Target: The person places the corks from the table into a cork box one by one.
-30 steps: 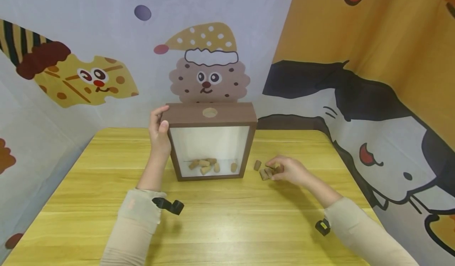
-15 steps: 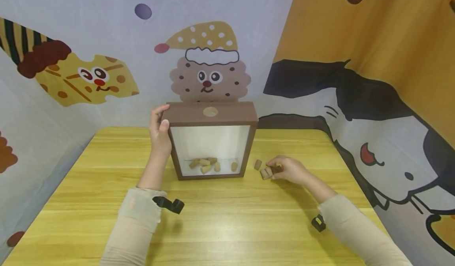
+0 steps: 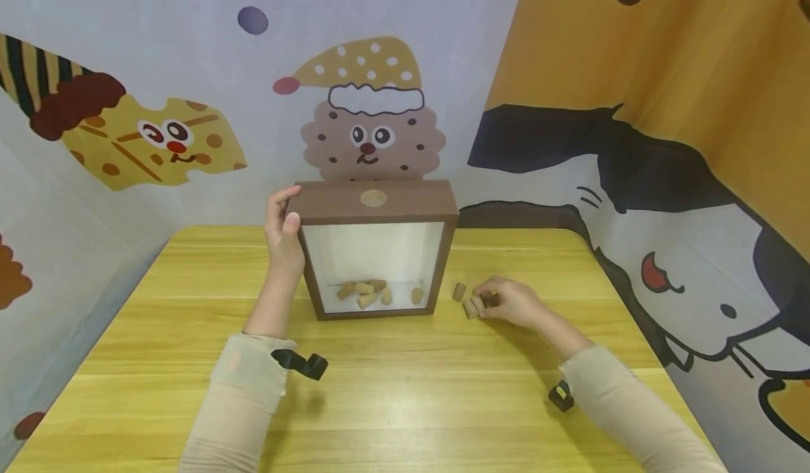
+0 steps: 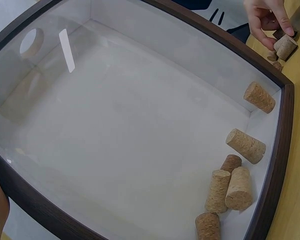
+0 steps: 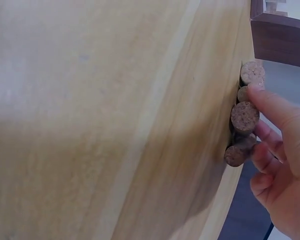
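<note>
A dark brown display box [image 3: 414, 202] with a clear front and a round hole in its top stands upright on the table. My left hand [image 3: 285, 241] grips its left side, thumb on the front edge. Several wine corks [image 4: 246, 145] lie on the floor inside the box. To the right of the box, my right hand [image 3: 515, 302] is at a small cluster of corks on the table. Its thumb and fingers pinch a cork [image 5: 245, 118], which other corks touch or adjoin. A separate cork [image 3: 459, 292] sits nearer the box; fingers partly hide the cluster.
The yellow wood-grain table [image 3: 405, 396] extends around the box and toward me. Behind it hangs a cartoon-printed cloth [image 3: 373, 135]. Black camera mounts [image 3: 300, 365] stick out from both sleeves.
My right forearm has shifted slightly left, its fingers staying at the cork cluster. The left hand and the box have not moved, and the corks inside lie as before.
</note>
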A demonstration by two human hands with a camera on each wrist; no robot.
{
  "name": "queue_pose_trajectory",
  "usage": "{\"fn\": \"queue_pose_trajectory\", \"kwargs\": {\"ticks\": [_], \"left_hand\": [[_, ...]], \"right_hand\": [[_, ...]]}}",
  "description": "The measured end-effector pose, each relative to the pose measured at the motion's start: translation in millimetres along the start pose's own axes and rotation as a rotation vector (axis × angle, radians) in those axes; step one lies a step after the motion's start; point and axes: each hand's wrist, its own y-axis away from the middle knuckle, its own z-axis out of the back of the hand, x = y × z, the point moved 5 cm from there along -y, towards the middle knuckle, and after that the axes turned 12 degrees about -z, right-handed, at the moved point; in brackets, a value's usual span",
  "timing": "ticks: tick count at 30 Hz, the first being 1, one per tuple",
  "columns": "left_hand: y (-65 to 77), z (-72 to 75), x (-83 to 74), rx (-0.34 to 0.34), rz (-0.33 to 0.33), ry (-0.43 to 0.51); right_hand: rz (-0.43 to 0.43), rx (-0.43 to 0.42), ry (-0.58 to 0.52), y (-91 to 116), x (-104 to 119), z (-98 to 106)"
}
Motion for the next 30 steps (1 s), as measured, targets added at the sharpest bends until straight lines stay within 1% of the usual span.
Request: {"fn": "queue_pose_trajectory", "kwargs": {"ticks": [6,11,15,19,23,27,30], "left_hand": [[1.0,1.4,1.0,0.004,0.012,-0.011],[0.6,1.6,1.2,0.009,0.009,-0.005],[0.8,2.2,3.1,0.0,0.012,0.001],[1.4,2.8,4.7,-0.005,0.024,0.0],[0.8,2.3,3.3,0.004,0.023,-0.006],[0.7,1.6,2.2,0.003,0.029,-0.003],[1.1,1.8,2.1,-0.004,0.035,0.016]], "right_hand": [[0.002,-0.027,-0.03,2.5,-0.7,1.0],[-0.006,-0.065,-0.103,6.5,-1.7,6.3],[-0.003,-0.087,-0.161,11.8,3.4,14.2],[0.023,-0.134,-0.177,17.7,13.4,24.6],[0.051,-0.207,-0.205,25.0,29.2,39.3],[0.089,-0.269,-0.302,33.7,48.8,55.9],[0.14,-0.313,-0.368,39.4,64.1,67.4]]}}
